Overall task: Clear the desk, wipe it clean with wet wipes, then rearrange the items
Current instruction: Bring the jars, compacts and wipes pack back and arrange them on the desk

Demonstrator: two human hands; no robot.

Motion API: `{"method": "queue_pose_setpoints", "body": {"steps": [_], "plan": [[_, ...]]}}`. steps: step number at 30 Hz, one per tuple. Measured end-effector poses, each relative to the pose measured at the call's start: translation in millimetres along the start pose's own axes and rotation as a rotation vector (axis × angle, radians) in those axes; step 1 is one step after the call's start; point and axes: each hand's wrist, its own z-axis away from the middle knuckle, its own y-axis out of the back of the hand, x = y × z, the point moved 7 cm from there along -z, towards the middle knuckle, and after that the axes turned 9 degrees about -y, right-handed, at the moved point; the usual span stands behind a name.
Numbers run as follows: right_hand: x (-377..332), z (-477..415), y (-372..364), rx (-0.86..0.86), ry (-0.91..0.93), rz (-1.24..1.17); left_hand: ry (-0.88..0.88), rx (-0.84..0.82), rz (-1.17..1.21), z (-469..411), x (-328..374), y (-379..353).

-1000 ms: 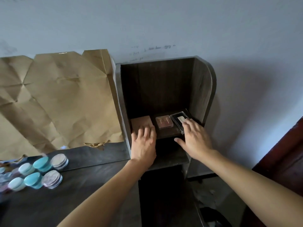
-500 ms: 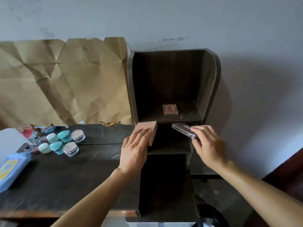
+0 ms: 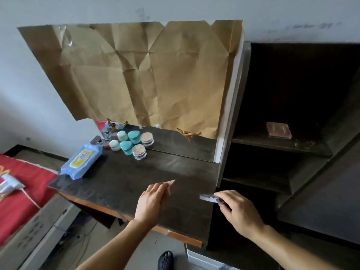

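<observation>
Pulled back from the shelf [image 3: 280,145], left hand [image 3: 151,203] holds a tan box [image 3: 169,183], right hand [image 3: 238,210] pinches a clear case [image 3: 208,197]; wipes [image 3: 81,161] at ten o'clock.

I'm in a lived-in bedroom at home. My dark wooden worktop [image 3: 120,184] stands against a scuffed painted wall [image 3: 29,84]. Small cosmetic jars [image 3: 134,136] and a pack of wet wipes [image 3: 80,159] sit on it. An open shelf unit [image 3: 282,147] is on its right, and what looks like a red-covered bed [image 3: 17,201] is on its left.
</observation>
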Motion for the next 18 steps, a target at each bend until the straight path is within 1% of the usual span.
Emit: {"method": "queue_pose_setpoints", "body": {"steps": [4,8,14,16,18], "plan": [[-13,-36,-53,-0.063,-0.016,0.002,0.037,-0.074,0.006,-14,-52,-11],[-25,-84,-98,-0.078,-0.061,0.024,0.004,-0.161,0.035,-46,-106,-25],[-35,-157,-162,-0.093,-0.174,0.070,-0.030,-0.233,0.070,-101,-180,-51],[-35,-170,-183,-0.123,-0.228,0.084,-0.067,-0.263,0.070,-114,-194,-61],[-35,-181,-199,-0.134,-0.237,0.108,-0.133,-0.279,0.079,-123,-202,-72]]}}
